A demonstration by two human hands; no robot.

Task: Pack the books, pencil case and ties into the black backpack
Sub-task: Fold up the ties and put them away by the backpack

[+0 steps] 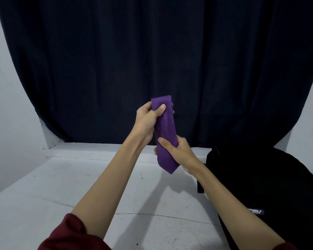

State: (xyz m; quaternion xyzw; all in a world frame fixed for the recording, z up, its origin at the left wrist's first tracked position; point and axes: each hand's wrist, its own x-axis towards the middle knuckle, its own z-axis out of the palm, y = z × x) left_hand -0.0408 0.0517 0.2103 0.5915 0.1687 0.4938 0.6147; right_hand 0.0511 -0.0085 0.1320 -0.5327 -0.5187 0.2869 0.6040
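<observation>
Tie (165,134): purple woven cloth, fine diagonal ribbing, faint sheen. Backpack (260,186): black matt fabric. Curtain (152,60): dark matt cloth, soft folds. Bench (61,192): white, matt, scuffed and speckled. Sleeve (69,233): maroon cloth.

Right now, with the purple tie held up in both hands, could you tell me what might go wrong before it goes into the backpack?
The purple tie is folded and pinched only at its top by the left hand and near its pointed end by the right hand, so it may unfold if either lets go. I cannot see an opening on the black backpack, so a hand may have to free up first.
</observation>
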